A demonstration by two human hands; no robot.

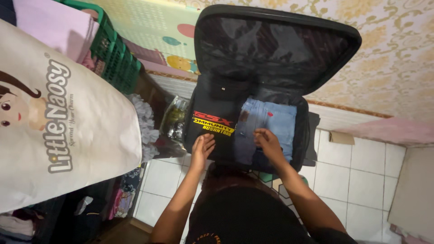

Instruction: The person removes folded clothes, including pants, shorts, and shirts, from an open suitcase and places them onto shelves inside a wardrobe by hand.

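**Both hands flat on clothes in an open suitcase**

A black suitcase (271, 54) stands open on the white tiled floor (361, 180), lid propped against the patterned wall (398, 54). Inside lie a black shirt (212, 131) with red and yellow print on the left and folded jeans (266, 126) on the right, side by side. The left hand (202, 148) rests on the shirt's near edge, grip released, fingers spread. The right hand (267, 142) presses on the jeans, grip also released, grasping nothing. A large white bag (58, 126) fills the left foreground, with a green crate (115, 52) behind it.
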